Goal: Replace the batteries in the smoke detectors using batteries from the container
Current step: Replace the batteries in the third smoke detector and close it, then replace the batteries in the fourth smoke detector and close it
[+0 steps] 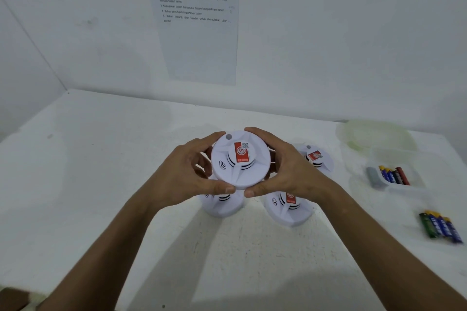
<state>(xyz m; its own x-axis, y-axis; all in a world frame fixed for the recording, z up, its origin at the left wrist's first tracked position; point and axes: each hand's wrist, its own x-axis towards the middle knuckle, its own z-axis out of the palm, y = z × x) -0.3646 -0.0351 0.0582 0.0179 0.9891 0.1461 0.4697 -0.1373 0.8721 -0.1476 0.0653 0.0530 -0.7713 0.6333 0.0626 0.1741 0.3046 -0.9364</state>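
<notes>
A round white smoke detector [240, 161] with a red label is held above the table, face toward me. My left hand [187, 174] grips its left rim and my right hand [285, 171] grips its right rim. Three more white detectors rest on the table: one [222, 206] below the left hand, one [288, 209] below the right hand, one [317, 158] behind the right hand. A clear plastic container [414, 179] at the right holds several batteries [394, 175]. Several loose batteries [441, 227] lie nearer, at the right edge.
The white table [101, 159] stands against a white wall. A clear lid [376, 135] lies behind the container. A printed instruction sheet [197, 20] hangs on the wall ahead.
</notes>
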